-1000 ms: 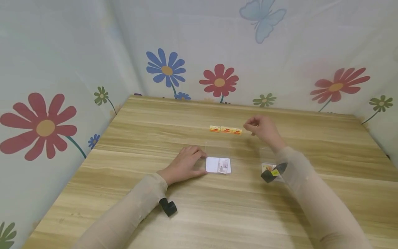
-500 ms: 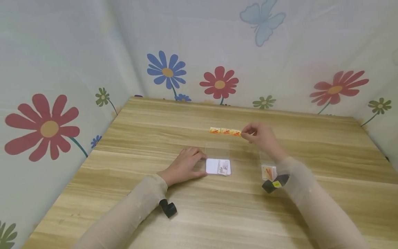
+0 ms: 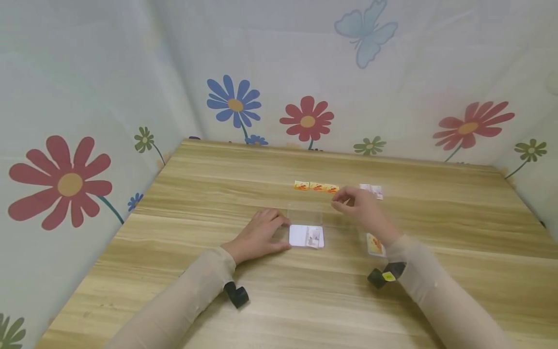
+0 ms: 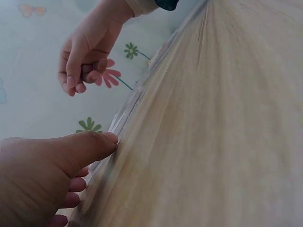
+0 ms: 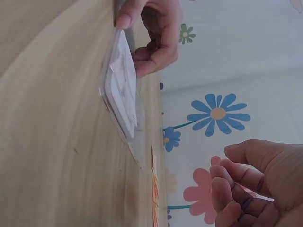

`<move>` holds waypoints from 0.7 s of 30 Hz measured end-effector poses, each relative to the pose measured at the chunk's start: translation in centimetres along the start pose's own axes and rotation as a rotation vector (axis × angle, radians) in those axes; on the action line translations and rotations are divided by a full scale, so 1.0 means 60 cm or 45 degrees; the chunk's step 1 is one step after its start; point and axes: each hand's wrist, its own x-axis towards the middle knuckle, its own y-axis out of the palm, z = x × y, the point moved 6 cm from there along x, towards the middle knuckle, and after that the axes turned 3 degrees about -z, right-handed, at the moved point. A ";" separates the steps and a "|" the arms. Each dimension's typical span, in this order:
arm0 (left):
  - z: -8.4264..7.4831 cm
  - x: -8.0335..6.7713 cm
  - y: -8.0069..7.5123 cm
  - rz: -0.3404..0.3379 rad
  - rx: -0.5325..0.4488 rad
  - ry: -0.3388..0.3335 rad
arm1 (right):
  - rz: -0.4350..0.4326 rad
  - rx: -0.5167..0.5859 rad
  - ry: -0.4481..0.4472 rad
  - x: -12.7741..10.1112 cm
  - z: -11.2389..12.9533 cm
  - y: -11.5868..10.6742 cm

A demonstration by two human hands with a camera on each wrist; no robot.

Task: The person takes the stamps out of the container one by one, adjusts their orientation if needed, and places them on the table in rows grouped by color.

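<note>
Head view: the right hand (image 3: pixel 358 207) hovers above the counter (image 3: pixel 218 291) with fingers loosely curled and, as far as this view shows, nothing between them; its grip sits just short of the row of three orange cards (image 3: pixel 317 186), whose long axis runs left to right across the counter, the row's right end lying just beyond and slightly left of the fingertips. The right hand is plainly the nearer one to that row. A small white card (image 3: pixel 372 189) lies just behind the hand, and another orange-printed card (image 3: pixel 375 244) lies close to the right forearm (partly hidden by the sleeve). The left hand (image 3: pixel 258 232) rests flat on the counter, fingers fairly straight, thumb tip against the left edge of the clear case (image 3: pixel 306 235) holding a white card, a little nearer the person than the row. Left wrist view: the thumb (image 4: pixel 80 146) presses on the case's clear edge (image 4: pixel 124 116), the other fingers tucked beneath against the counter; the right hand (image 4: pixel 83 54) hangs beyond, fingers bent inward, pinching nothing I can make out. Right wrist view: the right-hand fingers (image 5: pixel 236 184) are curled, with a gap to the thumb side, empty; the case (image 5: pixel 120 92) lies flat with the left hand's fingers (image 5: pixel 151 33) at its far edge, and the orange cards (image 5: pixel 155 189) show edge-on between case and grip (detail too thin to read).
</note>
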 end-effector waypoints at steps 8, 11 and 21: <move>0.000 0.000 0.002 0.001 0.003 -0.010 | -0.004 0.022 -0.047 -0.012 0.007 0.018; 0.001 0.000 0.002 0.005 0.001 -0.014 | -0.012 0.009 -0.087 -0.015 0.009 0.024; 0.001 0.000 0.001 0.015 -0.007 -0.024 | 0.032 -0.021 -0.099 -0.030 0.007 0.048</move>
